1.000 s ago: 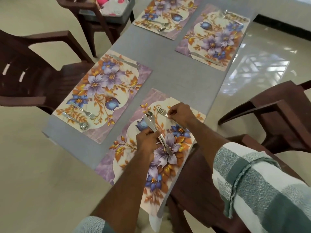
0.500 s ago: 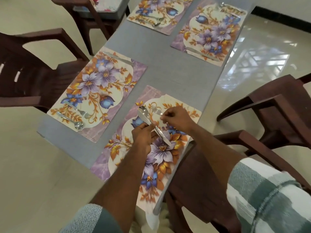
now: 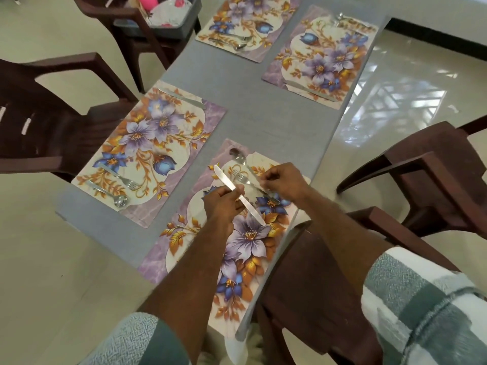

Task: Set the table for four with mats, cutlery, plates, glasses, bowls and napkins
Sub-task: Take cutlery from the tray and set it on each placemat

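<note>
spoon (image 3: 238,157): was in my left hand (image 3: 222,200) with the knife (image 3: 238,197), now lies on the near mat (image 3: 283,227) | fork (image 3: 241,177): now lies beside the spoon | left hand: now pinches only the knife | right hand (image 3: 283,180): fingers now by the fork handle

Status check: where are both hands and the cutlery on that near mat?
Left hand holds knife above near mat. Right hand at fork, grip unclear; spoon laid. Nothing blocking.
</note>
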The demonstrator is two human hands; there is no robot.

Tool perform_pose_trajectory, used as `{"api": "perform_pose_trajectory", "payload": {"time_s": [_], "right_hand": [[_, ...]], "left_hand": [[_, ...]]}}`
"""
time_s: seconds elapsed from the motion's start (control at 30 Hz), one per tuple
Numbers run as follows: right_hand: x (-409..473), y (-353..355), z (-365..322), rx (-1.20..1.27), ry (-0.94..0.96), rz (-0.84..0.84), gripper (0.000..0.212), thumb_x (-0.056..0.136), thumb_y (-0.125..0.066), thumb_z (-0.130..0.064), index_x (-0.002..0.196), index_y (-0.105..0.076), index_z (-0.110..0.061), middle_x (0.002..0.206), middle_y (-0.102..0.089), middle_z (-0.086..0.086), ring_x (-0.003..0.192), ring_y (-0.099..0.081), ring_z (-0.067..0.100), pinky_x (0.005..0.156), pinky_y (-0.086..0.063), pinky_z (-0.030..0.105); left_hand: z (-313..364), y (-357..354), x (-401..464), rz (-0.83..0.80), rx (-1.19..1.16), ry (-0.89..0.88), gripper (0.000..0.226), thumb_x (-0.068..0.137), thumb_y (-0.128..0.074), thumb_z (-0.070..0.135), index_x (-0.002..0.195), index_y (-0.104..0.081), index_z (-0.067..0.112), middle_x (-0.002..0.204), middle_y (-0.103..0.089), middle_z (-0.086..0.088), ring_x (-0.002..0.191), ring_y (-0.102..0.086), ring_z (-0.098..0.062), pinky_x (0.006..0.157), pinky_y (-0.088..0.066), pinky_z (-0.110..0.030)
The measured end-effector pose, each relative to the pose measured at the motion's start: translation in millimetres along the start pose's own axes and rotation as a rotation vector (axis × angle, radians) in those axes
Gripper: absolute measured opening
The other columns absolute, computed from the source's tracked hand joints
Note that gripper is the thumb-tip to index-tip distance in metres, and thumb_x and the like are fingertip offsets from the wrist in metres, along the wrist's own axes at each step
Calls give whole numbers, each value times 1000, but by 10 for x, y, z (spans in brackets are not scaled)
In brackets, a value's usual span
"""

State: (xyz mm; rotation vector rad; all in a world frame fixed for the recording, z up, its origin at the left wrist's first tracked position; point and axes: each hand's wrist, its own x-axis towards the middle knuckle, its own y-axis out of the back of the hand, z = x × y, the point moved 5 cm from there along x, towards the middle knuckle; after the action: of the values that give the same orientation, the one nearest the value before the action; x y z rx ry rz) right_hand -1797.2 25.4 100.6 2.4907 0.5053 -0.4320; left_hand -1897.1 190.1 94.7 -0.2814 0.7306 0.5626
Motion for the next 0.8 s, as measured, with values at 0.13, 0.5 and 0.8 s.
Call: {"api": "perform_pose_trajectory", "payload": {"time_s": [0.13, 0.5, 0.8], "right_hand": [[216, 299, 63, -229, -41, 28, 22, 86, -77, -15, 107, -78, -8, 109, -75, 8, 103, -68, 20, 97, -53, 34], [363, 245, 146, -495, -56, 112, 24, 88, -73, -26, 105, -78, -9, 103, -75, 10, 95, -69, 24, 87, -59, 41], [272, 124, 99, -591, 60, 186, 20, 93, -65, -20, 106, -78, -12, 103, -74, 11, 92, -70, 26, 82, -58, 36]], "left_hand": [[-66, 62, -29, 7, -31, 18, 8, 88, -76, 11, 91, -72, 5, 88, -75, -12, 81, -74, -27, 72, -62, -37], [-167, 229, -97, 58, -76, 71, 12, 95, -69, 15, 98, -70, 3, 91, -74, -15, 79, -74, -30, 66, -62, -37], [-66, 303, -99, 75, 4, 51, 11, 95, -69, 16, 91, -66, 6, 89, -73, -15, 81, -75, -31, 73, -63, -38]]}}
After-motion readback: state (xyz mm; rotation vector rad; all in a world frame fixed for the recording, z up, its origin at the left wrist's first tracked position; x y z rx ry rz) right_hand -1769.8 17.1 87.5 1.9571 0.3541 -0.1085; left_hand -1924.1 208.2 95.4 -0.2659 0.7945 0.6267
